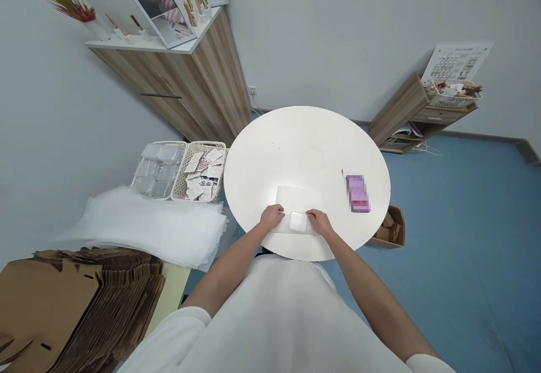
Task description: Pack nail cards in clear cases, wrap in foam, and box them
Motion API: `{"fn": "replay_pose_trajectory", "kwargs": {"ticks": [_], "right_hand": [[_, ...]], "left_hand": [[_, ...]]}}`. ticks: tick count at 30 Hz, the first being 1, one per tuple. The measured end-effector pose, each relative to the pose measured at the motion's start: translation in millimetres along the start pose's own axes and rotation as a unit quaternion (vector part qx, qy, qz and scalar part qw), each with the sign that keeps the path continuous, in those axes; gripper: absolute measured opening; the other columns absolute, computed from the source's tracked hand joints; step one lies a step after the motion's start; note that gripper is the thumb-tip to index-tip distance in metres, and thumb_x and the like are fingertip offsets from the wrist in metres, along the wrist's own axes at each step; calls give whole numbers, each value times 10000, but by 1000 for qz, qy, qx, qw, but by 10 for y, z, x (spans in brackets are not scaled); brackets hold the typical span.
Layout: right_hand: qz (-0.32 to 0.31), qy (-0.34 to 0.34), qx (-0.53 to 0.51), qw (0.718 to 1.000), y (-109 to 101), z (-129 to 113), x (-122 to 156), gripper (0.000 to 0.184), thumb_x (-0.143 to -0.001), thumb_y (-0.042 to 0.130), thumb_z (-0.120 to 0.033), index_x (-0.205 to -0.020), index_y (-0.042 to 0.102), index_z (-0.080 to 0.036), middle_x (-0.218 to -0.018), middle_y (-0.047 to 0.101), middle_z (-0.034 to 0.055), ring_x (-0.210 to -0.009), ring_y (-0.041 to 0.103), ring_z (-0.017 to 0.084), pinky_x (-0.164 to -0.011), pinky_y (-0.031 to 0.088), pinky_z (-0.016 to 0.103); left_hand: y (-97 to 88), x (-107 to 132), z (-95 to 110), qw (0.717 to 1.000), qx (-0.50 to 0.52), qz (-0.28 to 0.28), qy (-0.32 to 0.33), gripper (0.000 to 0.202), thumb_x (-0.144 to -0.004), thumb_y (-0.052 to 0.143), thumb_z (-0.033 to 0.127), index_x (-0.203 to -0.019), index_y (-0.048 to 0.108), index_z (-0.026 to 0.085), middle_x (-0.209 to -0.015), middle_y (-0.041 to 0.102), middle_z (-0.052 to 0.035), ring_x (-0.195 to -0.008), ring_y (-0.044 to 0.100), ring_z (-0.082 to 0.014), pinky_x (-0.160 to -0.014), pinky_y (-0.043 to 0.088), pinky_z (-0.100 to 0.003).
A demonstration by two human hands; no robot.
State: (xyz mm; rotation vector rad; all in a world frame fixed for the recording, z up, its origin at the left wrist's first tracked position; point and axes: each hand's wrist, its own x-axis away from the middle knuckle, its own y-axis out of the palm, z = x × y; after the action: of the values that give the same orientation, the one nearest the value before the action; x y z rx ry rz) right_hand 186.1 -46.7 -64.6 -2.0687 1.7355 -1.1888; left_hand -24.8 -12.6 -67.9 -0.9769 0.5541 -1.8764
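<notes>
White sheet (291, 200) under squarish case (298, 222).

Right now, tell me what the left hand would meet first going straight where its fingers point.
Most likely the small pale square item over the white sheet, though depth is unclear and the left hand might pass just above it.

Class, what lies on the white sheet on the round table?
A pale square item, between left hand and right hand. The part of the sheet beneath is covered.
</notes>
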Motion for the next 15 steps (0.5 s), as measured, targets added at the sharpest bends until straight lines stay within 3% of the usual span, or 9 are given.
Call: {"fn": "replay_pose_trajectory", "kwargs": {"ticks": [5,8,11,13,15], "right_hand": [[30,15,10,999,53,13,-7,278,-774,334,-206,-852,599,-232,-892,635,1,-836,564,153,-708,421,262],[45,27,33,998,82,13,-18,276,-776,328,-200,-856,590,-232,-861,634,3,-803,565,153,-676,415,257],[55,20,52,997,111,12,-27,272,-779,330,-194,-863,585,-227,-865,630,7,-794,561,150,-668,406,250],[57,15,60,996,128,11,-28,272,-782,327,-192,-869,584,-221,-864,626,11,-789,557,147,-673,404,249],[58,10,57,997,134,11,-21,277,-788,321,-197,-888,579,-215,-870,618,16,-795,553,146,-696,407,255]], "left_hand": [[-18,-9,61,999,-35,23,-19,200,-804,447,303,-952,531,197,-930,615,-35,-855,551,-181,-676,419,-286],[-41,21,156,991,-103,87,-10,237,-810,443,298,-1021,508,211,-1032,574,-59,-961,511,-212,-768,394,-342],[-25,137,249,971,-173,137,95,278,-819,427,283,-1086,485,232,-1193,477,-79,-1132,385,-247,-897,298,-414],[20,240,281,952,-200,95,210,283,-829,404,280,-1101,479,253,-1225,456,-60,-1173,345,-233,-948,234,-423],[86,331,282,933,-220,42,282,297,-828,401,284,-1117,467,264,-1215,471,-47,-1183,340,-219,-969,200,-425]]}}
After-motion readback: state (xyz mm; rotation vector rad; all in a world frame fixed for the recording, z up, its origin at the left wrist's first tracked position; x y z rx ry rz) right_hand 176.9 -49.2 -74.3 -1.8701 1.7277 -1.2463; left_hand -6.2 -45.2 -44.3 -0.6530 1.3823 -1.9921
